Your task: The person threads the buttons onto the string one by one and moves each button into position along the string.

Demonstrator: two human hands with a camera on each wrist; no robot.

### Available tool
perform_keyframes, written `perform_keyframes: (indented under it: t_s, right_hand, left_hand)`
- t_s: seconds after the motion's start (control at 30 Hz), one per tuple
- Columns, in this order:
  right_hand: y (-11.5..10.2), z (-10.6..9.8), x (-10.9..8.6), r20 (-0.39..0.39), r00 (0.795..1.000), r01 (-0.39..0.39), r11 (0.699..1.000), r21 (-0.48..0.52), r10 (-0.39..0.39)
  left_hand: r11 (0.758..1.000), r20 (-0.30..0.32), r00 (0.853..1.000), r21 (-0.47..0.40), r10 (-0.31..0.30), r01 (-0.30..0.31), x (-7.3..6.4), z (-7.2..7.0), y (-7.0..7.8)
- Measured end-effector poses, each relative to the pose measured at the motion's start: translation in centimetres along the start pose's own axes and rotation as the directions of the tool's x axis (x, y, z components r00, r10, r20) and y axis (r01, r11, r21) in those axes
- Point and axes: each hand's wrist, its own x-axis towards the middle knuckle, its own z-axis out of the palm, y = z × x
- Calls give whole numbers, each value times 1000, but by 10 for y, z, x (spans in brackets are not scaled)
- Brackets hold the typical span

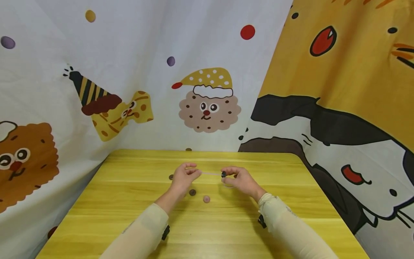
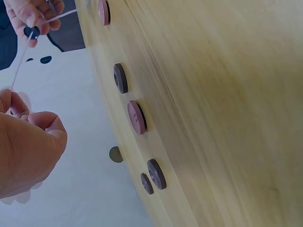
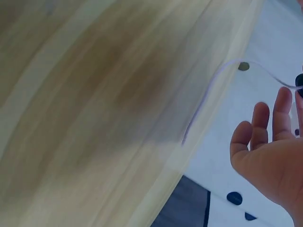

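A thin pale lilac string is stretched between the two hands above the table. My left hand pinches one end of it between thumb and forefinger. My right hand holds a small black button between its fingertips, and the string runs through the button. In the right wrist view, the string's loose tail curves away from the black button and hangs over the table. The other fingers of the right hand are spread apart in that view.
Several buttons lie on the yellow wood-grain table, among them a pink button, a dark brown button and a second pink button. Behind the table hangs a curtain with cartoon prints.
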Motion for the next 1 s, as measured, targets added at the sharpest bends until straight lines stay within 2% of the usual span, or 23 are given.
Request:
perform_keyframes:
  t_s: [0.23, 0.6, 1.0]
  right_hand:
    - [13, -19, -2, 44, 998, -39, 999, 14, 38]
    - [35, -53, -10, 36, 996, -79, 997, 8, 79]
    - [48, -64, -11, 41, 996, -77, 993, -90, 81]
  left_hand:
    - [1000, 0, 1000, -6, 4, -4, -2, -2, 2]
    - [1000, -16, 1000, 9, 5, -5, 1, -1, 2]
    - [1000, -1, 1000, 5, 10, -10, 2, 0, -4]
